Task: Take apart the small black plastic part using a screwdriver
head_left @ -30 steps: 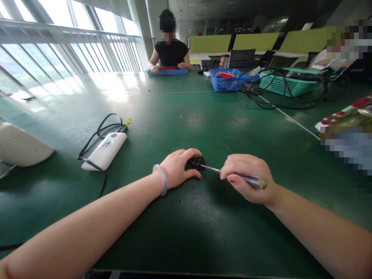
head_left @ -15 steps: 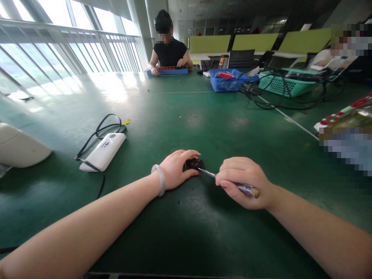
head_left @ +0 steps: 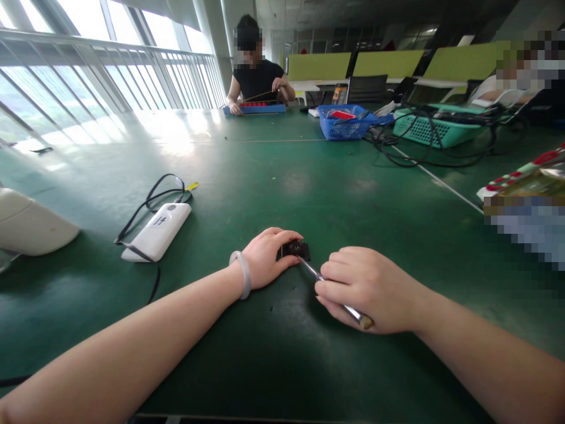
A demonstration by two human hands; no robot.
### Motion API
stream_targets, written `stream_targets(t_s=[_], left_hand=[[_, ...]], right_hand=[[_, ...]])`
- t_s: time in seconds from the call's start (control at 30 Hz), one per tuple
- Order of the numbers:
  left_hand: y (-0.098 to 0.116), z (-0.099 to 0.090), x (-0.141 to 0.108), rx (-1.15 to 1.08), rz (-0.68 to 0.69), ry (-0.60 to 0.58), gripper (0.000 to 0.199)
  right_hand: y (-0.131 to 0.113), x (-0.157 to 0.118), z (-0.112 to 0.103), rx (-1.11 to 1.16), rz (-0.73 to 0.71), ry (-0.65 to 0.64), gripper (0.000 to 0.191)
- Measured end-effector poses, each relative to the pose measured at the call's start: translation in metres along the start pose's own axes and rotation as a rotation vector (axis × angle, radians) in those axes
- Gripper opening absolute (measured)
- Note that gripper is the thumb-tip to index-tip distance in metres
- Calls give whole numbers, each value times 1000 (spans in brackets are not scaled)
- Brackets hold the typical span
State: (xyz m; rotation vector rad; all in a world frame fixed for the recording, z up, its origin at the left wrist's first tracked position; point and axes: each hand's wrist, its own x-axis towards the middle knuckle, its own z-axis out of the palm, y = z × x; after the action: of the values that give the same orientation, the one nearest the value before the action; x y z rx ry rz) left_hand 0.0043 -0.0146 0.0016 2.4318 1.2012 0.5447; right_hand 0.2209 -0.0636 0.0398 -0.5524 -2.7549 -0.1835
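**Pinching a small black part (head_left: 293, 248) with left hand (head_left: 267, 256), gripping a slim metal tool (head_left: 311, 270) with right hand (head_left: 366, 288)**

So, starting right at the fingertips: holding the small black part between left thumb and fingers, narrow grip, down on the green table (head_left: 220, 200), in front of the camera. Closed right fingers around the slim metal tool, shaft slanting up and left, tan butt end poking out below the fist. Tool tip right at the near edge of the small black part, close to the left thumb. Touching or just shy of it? Too small to tell, honestly.

Moving out a bit: pale bangle (head_left: 242, 274) around the left wrist. Off to the left, a white device (head_left: 156, 232) lying flat with dark marks on top, plus a black cord (head_left: 152, 197) crossing its near end and looping behind it, with a yellow tag (head_left: 192, 186) at the loop. Past that, a rounded white object (head_left: 35, 221), cut off by the left edge.

Way across the table: a person (head_left: 258, 79) in a black top, with a blue tray (head_left: 269, 109) in front and a thin stick in one hand. To the right of the tray, a blue basket (head_left: 344, 131), then a green basket (head_left: 435, 132), with black cables (head_left: 397, 152) tangled around and over it.
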Motion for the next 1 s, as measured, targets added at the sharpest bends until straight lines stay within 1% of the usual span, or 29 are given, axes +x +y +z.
stream_targets(t_s=[0.1, 0.23, 0.43, 0.53, 0.73, 1.0], left_hand=[[0, -1, 0, 6, 0, 8, 33], [0, -2, 1, 2, -13, 17, 34], [0, -4, 1, -14, -53, 19, 39], [0, -4, 2, -24, -71, 40, 41], [-1, -4, 4, -51, -81, 59, 47], [-2, -6, 5, -77, -109, 69, 32]], right_hand=[[5, -1, 2, 13, 16, 58, 23], [11, -3, 5, 39, 27, 112, 21], [14, -2, 6, 43, 46, 142, 20], [15, -2, 7, 43, 65, 162, 19], [16, -1, 14, 72, 66, 172, 18], [14, 2, 19, 58, 45, 177, 30]])
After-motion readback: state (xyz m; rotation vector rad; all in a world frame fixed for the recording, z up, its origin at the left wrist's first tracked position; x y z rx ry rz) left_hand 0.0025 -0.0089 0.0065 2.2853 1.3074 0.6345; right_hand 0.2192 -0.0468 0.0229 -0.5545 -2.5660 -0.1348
